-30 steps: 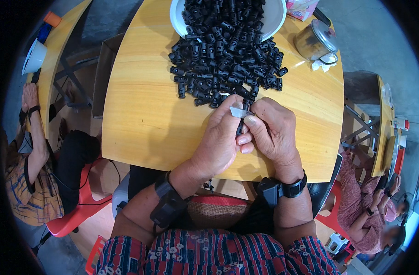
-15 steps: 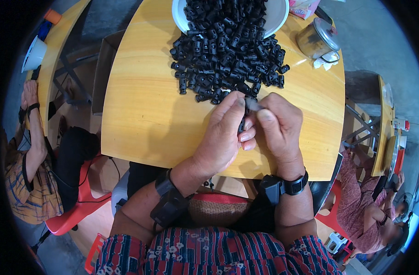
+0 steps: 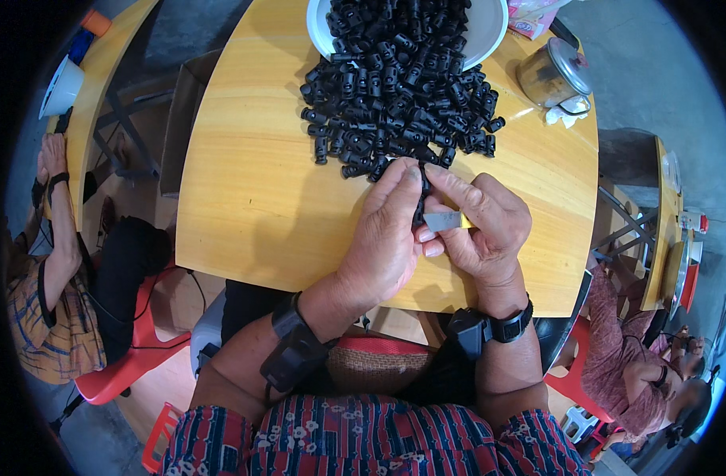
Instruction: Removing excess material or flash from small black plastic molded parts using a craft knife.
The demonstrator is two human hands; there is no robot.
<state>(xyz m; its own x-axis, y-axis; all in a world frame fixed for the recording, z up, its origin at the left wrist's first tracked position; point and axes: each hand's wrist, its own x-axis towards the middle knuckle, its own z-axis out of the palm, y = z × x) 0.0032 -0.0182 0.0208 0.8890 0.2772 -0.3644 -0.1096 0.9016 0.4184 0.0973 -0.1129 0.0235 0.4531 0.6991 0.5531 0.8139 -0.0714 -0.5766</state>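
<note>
My left hand (image 3: 383, 238) is closed on a small black plastic cord lock (image 3: 419, 210), held upright near the front edge of the pile. My right hand (image 3: 494, 226) grips a knife (image 3: 442, 221) with a short flat silver blade and a bit of yellow handle showing. The blade points left, toward the left fingers, while the right thumb and forefinger reach the top of the cord lock. Just beyond both hands lies a heap of similar black cord locks (image 3: 398, 111). It spreads out of a white basin (image 3: 321, 32) onto the wooden table (image 3: 252, 174).
A lidded metal pot (image 3: 549, 73) stands at the far right, with crumpled white tissue (image 3: 567, 116) beside it and a pink package (image 3: 529, 20) behind. One person (image 3: 57, 317) sits at another table on the left; another person (image 3: 629, 357) sits on the right.
The knife blade has swung down and now shows its flat side. My right fingers have opened from a fist-like grip and touch the cord lock. The view has shifted slightly.
</note>
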